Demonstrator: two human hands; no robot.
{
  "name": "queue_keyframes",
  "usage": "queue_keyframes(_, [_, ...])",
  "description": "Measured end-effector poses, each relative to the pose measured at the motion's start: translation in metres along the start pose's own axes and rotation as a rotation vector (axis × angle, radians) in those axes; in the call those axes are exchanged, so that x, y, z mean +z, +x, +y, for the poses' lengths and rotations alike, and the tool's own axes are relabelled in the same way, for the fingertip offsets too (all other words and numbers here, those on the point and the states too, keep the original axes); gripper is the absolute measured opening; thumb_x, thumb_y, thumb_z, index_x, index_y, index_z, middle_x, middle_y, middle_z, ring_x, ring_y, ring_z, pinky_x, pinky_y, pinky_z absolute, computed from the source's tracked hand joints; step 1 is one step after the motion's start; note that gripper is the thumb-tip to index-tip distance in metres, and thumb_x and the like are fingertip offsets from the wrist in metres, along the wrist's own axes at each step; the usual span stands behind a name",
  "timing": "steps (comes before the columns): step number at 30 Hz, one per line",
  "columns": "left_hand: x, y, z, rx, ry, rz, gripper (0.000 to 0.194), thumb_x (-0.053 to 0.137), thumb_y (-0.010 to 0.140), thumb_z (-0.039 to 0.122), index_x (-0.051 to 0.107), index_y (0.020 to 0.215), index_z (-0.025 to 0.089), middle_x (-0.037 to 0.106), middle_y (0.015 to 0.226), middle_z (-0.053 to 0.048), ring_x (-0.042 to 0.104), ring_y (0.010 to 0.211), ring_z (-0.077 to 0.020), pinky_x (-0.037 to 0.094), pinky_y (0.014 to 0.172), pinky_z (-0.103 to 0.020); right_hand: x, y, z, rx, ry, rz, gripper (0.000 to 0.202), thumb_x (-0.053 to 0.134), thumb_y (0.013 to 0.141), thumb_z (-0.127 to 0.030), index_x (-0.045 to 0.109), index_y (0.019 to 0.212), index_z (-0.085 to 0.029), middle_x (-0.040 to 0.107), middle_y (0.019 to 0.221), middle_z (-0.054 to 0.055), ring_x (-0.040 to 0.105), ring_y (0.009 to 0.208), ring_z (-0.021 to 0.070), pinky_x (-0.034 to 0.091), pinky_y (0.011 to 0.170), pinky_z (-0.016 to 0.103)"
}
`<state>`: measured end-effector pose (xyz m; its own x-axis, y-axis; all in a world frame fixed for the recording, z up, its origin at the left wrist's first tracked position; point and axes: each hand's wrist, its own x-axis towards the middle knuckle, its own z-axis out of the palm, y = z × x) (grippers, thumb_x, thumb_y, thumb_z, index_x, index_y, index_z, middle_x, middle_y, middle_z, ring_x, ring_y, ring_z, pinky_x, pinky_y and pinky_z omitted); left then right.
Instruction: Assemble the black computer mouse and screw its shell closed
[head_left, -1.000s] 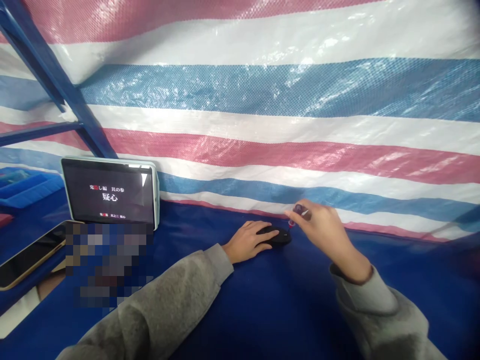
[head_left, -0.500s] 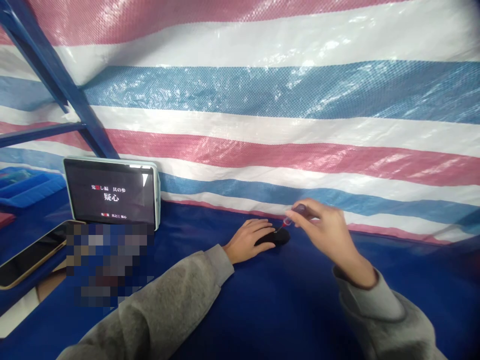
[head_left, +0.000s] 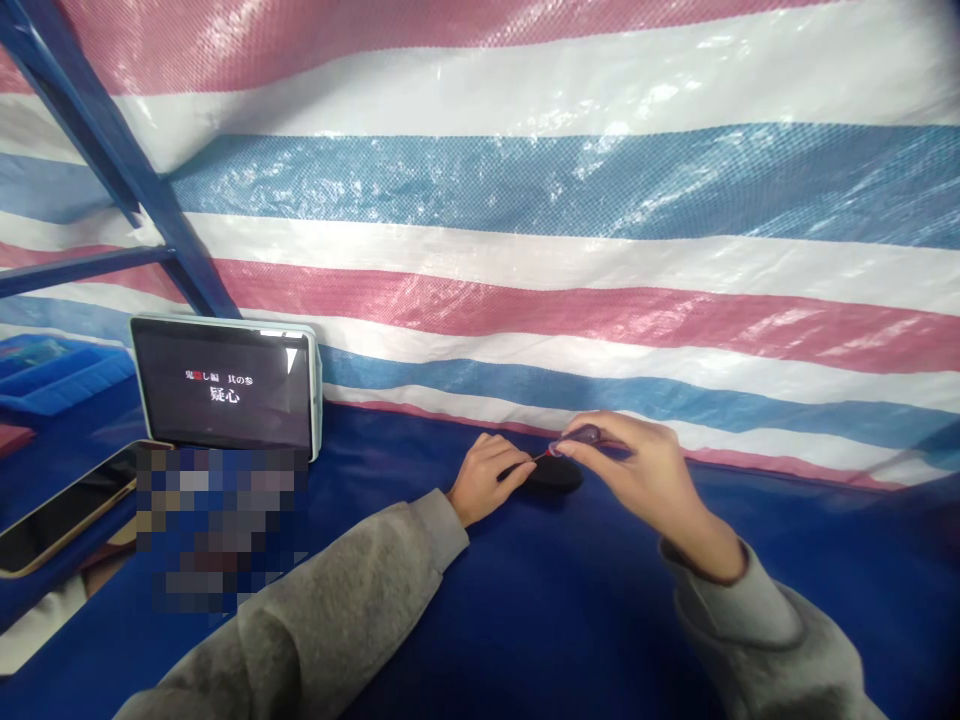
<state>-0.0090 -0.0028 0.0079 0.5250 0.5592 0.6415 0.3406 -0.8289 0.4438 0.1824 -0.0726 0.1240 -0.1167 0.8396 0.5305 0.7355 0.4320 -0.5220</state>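
Observation:
A black rounded object, shaped like a computer mouse [head_left: 556, 478], lies on the blue table. My right hand [head_left: 637, 465] pinches the dark, see-through handle of a small screwdriver [head_left: 585, 436], held tilted with its thin shaft pointing left and down above the black object. At the shaft's tip, the fingertips of my left hand [head_left: 486, 478] are pressed together, at the left edge of the black object. Whatever small thing those fingertips hold is too small to make out.
On the left, a tablet [head_left: 225, 385] stands upright with a phone [head_left: 71, 510] in front of it. Behind them is a blue tray [head_left: 67, 385]. A blurred-out patch covers part of the table. Striped sheeting [head_left: 525, 180] hangs behind, beside a blue metal frame [head_left: 124, 165].
My left hand has drawn its fingers off the black object into a pinch at the screwdriver tip. My right hand has moved slightly left and lowered the screwdriver to a flatter angle.

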Motion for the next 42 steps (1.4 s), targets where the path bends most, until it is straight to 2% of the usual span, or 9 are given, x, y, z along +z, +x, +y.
queue_keyframes(3, [0.0001, 0.0, -0.0002, 0.004, 0.005, 0.012, 0.032, 0.044, 0.101, 0.036, 0.069, 0.091, 0.018, 0.071, 0.083, -0.003, 0.061, 0.077, -0.0161, 0.04, 0.075, -0.032, -0.0006, 0.0003, -0.0004, -0.017, 0.0, -0.001, 0.017, 0.065, 0.085, -0.04, 0.068, 0.086, -0.023, 0.073, 0.084, 0.001, 0.068, 0.075, 0.0162, 0.053, 0.073, 0.027])
queue_keyframes(9, [-0.0001, 0.0003, 0.0026, 0.013, -0.042, 0.124, 0.025, 0.052, 0.097, 0.036, 0.069, 0.093, 0.018, 0.072, 0.083, -0.004, 0.062, 0.074, -0.0162, 0.04, 0.073, -0.032, -0.0005, 0.0013, -0.0001, -0.089, -0.026, -0.001, 0.015, 0.066, 0.085, -0.037, 0.068, 0.086, -0.022, 0.073, 0.084, 0.0, 0.069, 0.076, 0.0159, 0.052, 0.071, 0.026])
queue_keyframes(12, [0.0004, 0.0001, 0.0026, 0.054, -0.035, 0.144, 0.022, 0.054, 0.097, 0.033, 0.07, 0.092, 0.018, 0.072, 0.081, -0.003, 0.062, 0.073, -0.0158, 0.04, 0.071, -0.032, 0.0005, 0.0011, -0.001, -0.115, -0.035, -0.008, 0.013, 0.066, 0.085, -0.036, 0.068, 0.086, -0.022, 0.074, 0.084, 0.0, 0.069, 0.075, 0.0157, 0.052, 0.071, 0.026])
queue_keyframes(20, [0.003, 0.0005, -0.0011, 0.07, -0.087, 0.207, 0.016, 0.061, 0.094, 0.031, 0.07, 0.096, 0.018, 0.074, 0.089, -0.003, 0.065, 0.078, -0.0161, 0.042, 0.074, -0.031, 0.0016, 0.0007, 0.0007, -0.097, -0.025, 0.01, 0.014, 0.066, 0.085, -0.036, 0.068, 0.086, -0.022, 0.073, 0.083, 0.001, 0.068, 0.075, 0.0162, 0.052, 0.07, 0.026])
queue_keyframes(31, [0.0052, -0.0008, -0.0031, 0.012, -0.106, 0.177, 0.02, 0.06, 0.094, 0.036, 0.071, 0.093, 0.02, 0.074, 0.088, -0.003, 0.066, 0.078, -0.0165, 0.044, 0.076, -0.032, 0.0035, 0.0007, 0.0013, -0.082, -0.02, 0.023, 0.014, 0.066, 0.085, -0.037, 0.068, 0.086, -0.023, 0.074, 0.083, 0.0, 0.068, 0.074, 0.0152, 0.052, 0.071, 0.026])
queue_keyframes(42, [0.0057, -0.0014, -0.004, 0.005, -0.124, 0.154, 0.018, 0.056, 0.096, 0.031, 0.07, 0.095, 0.02, 0.074, 0.09, -0.003, 0.067, 0.079, -0.0169, 0.046, 0.078, -0.032, 0.0025, -0.0002, 0.0022, -0.09, -0.025, 0.035, 0.015, 0.066, 0.085, -0.038, 0.068, 0.086, -0.023, 0.073, 0.083, 0.0, 0.068, 0.074, 0.0155, 0.053, 0.07, 0.026])
